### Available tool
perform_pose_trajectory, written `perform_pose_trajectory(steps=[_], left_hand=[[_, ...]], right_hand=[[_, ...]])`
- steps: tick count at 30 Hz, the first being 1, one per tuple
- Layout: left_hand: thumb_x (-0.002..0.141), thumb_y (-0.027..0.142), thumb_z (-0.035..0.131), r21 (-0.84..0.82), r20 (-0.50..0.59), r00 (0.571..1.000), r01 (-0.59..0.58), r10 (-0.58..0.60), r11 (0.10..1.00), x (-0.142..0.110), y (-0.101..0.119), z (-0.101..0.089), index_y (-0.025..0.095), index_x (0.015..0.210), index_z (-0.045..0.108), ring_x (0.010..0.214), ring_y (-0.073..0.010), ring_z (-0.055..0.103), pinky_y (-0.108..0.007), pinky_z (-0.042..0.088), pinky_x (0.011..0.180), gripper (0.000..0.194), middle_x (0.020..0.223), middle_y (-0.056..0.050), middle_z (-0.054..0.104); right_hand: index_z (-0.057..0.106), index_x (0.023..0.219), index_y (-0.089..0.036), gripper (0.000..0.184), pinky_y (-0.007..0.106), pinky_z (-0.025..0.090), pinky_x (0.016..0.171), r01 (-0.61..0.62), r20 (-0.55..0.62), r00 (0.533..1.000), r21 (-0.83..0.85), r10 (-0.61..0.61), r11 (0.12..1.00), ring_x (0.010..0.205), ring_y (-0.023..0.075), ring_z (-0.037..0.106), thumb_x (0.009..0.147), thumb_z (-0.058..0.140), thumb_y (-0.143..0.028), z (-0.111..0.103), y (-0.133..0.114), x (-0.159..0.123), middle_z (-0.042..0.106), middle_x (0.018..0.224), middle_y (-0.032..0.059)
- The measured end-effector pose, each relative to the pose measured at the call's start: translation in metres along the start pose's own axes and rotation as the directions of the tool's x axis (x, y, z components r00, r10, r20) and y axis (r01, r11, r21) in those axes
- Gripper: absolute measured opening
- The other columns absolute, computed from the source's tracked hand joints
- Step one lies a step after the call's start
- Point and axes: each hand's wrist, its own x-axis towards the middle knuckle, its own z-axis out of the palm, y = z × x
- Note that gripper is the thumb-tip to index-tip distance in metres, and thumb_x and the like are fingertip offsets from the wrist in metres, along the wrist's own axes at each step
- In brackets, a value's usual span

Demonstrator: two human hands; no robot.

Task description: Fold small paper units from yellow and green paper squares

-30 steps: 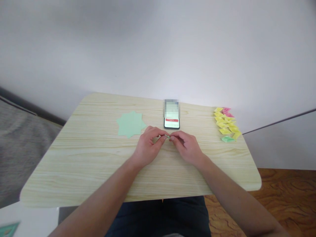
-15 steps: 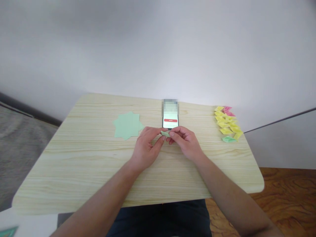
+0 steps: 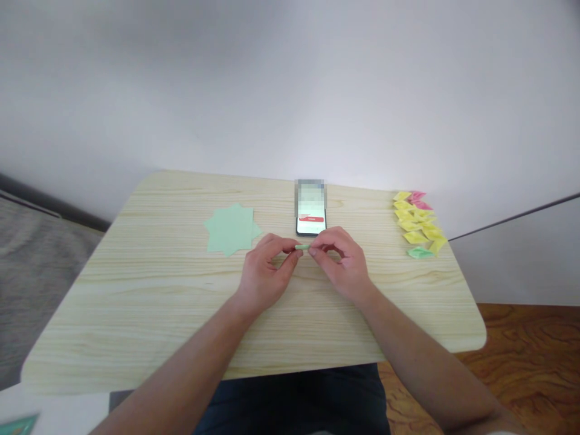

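Between my two hands is a small folded piece of green paper (image 3: 302, 246), seen nearly edge-on as a thin strip. My left hand (image 3: 267, 269) pinches its left end between thumb and index finger. At the right end, my right hand (image 3: 342, 260) grips it the same way, fingers closed. Both hands are just above the table, in front of a phone (image 3: 311, 208) with a lit screen. To the left lies a fanned stack of light green paper sheets (image 3: 232, 229).
Several folded yellow paper pieces (image 3: 412, 223) lie in a cluster at the table's right side, with pink folded pieces (image 3: 419, 199) behind and a green folded piece (image 3: 420, 252) in front. The light wooden table (image 3: 158, 290) meets a white wall (image 3: 290, 90) at the back.
The green paper has turned from showing a wider face to a thin edge. My right hand's fingers have shifted their grip on it. The view has moved slightly.
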Motion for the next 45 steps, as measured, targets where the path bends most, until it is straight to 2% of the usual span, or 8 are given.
perform_pose_trajectory(steps=[5, 10, 13, 21, 30, 36, 40, 45], left_hand=[[0.09, 0.024, 0.069, 0.013, -0.022, 1.0, -0.005, 0.006, 1.0, -0.0007, 0.0014, 0.0004, 0.022, 0.093, 0.07, 0.086, -0.0163, 0.065, -0.032, 0.051, 0.081, 0.004, 0.087, -0.001, 0.069], [0.088, 0.021, 0.069, 0.026, -0.039, 0.999, -0.023, 0.024, 0.999, 0.0, 0.0031, 0.0003, 0.022, 0.09, 0.07, 0.084, -0.0164, 0.065, -0.031, 0.051, 0.08, 0.002, 0.085, 0.0, 0.069], [0.088, 0.019, 0.069, 0.022, -0.036, 0.999, -0.03, 0.03, 0.999, 0.0002, 0.0045, -0.0001, 0.022, 0.09, 0.07, 0.083, -0.0163, 0.065, -0.031, 0.051, 0.08, 0.003, 0.085, 0.0, 0.069], [0.087, 0.018, 0.068, 0.011, -0.026, 0.999, -0.048, 0.048, 0.999, -0.0009, 0.0027, -0.0011, 0.022, 0.091, 0.071, 0.085, -0.017, 0.065, -0.033, 0.051, 0.081, 0.006, 0.086, -0.001, 0.069], [0.088, 0.019, 0.069, -0.015, -0.028, 0.998, -0.052, 0.051, 0.999, -0.0015, 0.0021, 0.0004, 0.023, 0.098, 0.07, 0.088, -0.0173, 0.065, -0.033, 0.052, 0.083, 0.01, 0.09, -0.001, 0.068], [0.089, 0.024, 0.07, -0.08, 0.019, 1.0, -0.005, 0.006, 0.997, -0.0024, 0.0054, -0.0016, 0.023, 0.103, 0.068, 0.092, -0.0178, 0.066, -0.033, 0.053, 0.086, 0.015, 0.097, -0.002, 0.069], [0.091, 0.025, 0.069, -0.178, 0.06, 0.998, 0.043, -0.032, 0.983, -0.0017, 0.0078, -0.0031, 0.022, 0.121, 0.063, 0.092, -0.0165, 0.068, -0.032, 0.054, 0.089, 0.03, 0.1, -0.003, 0.07], [0.093, 0.023, 0.068, -0.203, 0.082, 0.997, 0.007, 0.01, 0.979, -0.0012, 0.0078, -0.0025, 0.025, 0.127, 0.065, 0.089, -0.0138, 0.066, -0.03, 0.053, 0.09, 0.035, 0.098, -0.002, 0.07]], right_hand=[[0.073, 0.095, -0.027, 0.009, 0.035, 0.055, 0.08, 0.081, -0.037, 0.996, -0.131, -0.086, 0.988, 0.093, 0.0181, 0.063, 0.09, 0.07, -0.022, 0.0005, -0.001, -0.0005, 0.062, 0.101, 0.0038], [0.072, 0.096, -0.025, 0.011, 0.033, 0.051, 0.073, 0.145, -0.023, 0.989, -0.114, -0.149, 0.983, 0.08, 0.0154, 0.06, 0.088, 0.071, -0.017, 0.002, 0.005, -0.0008, 0.06, 0.086, 0.0006], [0.07, 0.096, -0.024, 0.012, 0.032, 0.049, 0.07, 0.135, 0.005, 0.991, -0.089, -0.135, 0.987, 0.073, 0.0141, 0.058, 0.088, 0.069, -0.015, 0.0027, 0.0073, -0.0018, 0.061, 0.08, -0.0013], [0.068, 0.092, -0.024, 0.01, 0.031, 0.05, 0.072, 0.101, 0.022, 0.995, -0.058, -0.1, 0.993, 0.077, 0.0146, 0.06, 0.088, 0.068, -0.014, 0.0017, 0.0054, -0.0009, 0.064, 0.085, -0.0003], [0.073, 0.1, -0.025, 0.01, 0.032, 0.05, 0.067, 0.114, 0.074, 0.991, -0.065, -0.109, 0.991, 0.074, 0.0155, 0.059, 0.091, 0.071, -0.027, 0.0013, 0.0046, -0.0002, 0.06, 0.081, 0.0012], [0.072, 0.103, -0.025, 0.009, 0.033, 0.054, 0.075, 0.109, 0.102, 0.989, -0.003, -0.109, 0.994, 0.084, 0.0168, 0.064, 0.095, 0.067, -0.027, -0.002, 0.0027, 0.001, 0.069, 0.097, 0.0047], [0.072, 0.107, -0.026, 0.013, 0.036, 0.055, 0.086, 0.106, 0.118, 0.987, 0.034, -0.109, 0.994, 0.097, 0.0189, 0.066, 0.096, 0.066, -0.026, -0.0026, 0.0036, 0.0009, 0.071, 0.106, 0.0053], [0.072, 0.1, -0.024, 0.008, 0.038, 0.054, 0.09, 0.013, 0.128, 0.992, 0.065, -0.021, 0.998, 0.097, 0.0198, 0.067, 0.095, 0.067, -0.028, -0.0025, 0.0048, -0.0012, 0.071, 0.103, 0.0051]])
